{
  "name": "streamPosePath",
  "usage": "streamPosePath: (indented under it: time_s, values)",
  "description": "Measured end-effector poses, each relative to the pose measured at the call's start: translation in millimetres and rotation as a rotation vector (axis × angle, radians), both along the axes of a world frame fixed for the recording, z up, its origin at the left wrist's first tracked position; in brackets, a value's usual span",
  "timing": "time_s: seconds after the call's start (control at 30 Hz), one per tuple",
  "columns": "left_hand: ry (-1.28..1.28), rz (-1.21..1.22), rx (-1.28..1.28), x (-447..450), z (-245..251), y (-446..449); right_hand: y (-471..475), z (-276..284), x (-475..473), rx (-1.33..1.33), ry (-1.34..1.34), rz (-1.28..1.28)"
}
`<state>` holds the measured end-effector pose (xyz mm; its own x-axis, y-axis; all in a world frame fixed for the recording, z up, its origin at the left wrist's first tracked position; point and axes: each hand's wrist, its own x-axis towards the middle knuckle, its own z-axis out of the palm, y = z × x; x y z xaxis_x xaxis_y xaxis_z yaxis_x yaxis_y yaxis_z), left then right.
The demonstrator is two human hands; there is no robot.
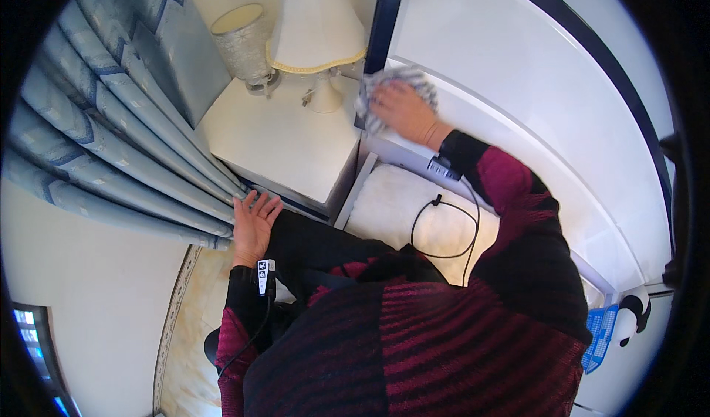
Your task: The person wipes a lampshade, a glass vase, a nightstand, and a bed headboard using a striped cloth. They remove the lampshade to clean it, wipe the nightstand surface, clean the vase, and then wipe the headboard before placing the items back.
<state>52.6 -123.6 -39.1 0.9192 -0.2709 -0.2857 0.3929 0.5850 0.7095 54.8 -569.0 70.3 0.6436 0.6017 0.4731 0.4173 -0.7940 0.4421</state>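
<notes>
My right hand presses a grey and white striped cloth against the left end of a white headboard ledge, beside its dark upright edge. The cloth is bunched under my palm and fingers. My left hand is at the lower edge of the blue patterned curtain, palm up with the fingers apart, and holds nothing. Between the hands stands a white bedside cabinet.
On the cabinet stand a white-shaded table lamp and a patterned silvery lamp. Below the ledge lies a cream plush cover, with a looped black cable over it. A blue plastic basket and a panda-like plush toy are at the right.
</notes>
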Motion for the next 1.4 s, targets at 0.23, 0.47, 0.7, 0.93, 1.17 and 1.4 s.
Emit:
streamPosePath:
  time_s: [0.23, 0.47, 0.7, 0.93, 1.17, 1.4]
  values:
    - [0.081, -0.134, 0.135, 17.9, 5.7, -14.8, -38.8, 190.5, 36.6, -0.156, -0.403, -0.219]
    - [0.033, -0.325, 0.117, 6.0, 9.8, -69.1, -48.7, 322.8, 73.0, 0.133, -0.461, -0.363]
    - [0.080, -0.290, -0.015, 3.1, 1.4, -65.4, -29.3, 294.5, 91.9, 0.018, -0.461, -0.189]
    - [0.068, -0.301, -0.009, 4.7, 0.2, -55.1, 0.8, 293.1, 129.7, -0.198, -0.249, -0.458]
    - [0.065, -0.316, -0.035, 6.1, -1.9, -44.1, -14.1, 310.2, 110.7, 0.188, -0.307, -0.465]
    - [0.048, -0.312, -0.053, 8.5, -4.1, -46.1, -49.5, 296.6, 38.0, 0.205, -0.447, -0.409]
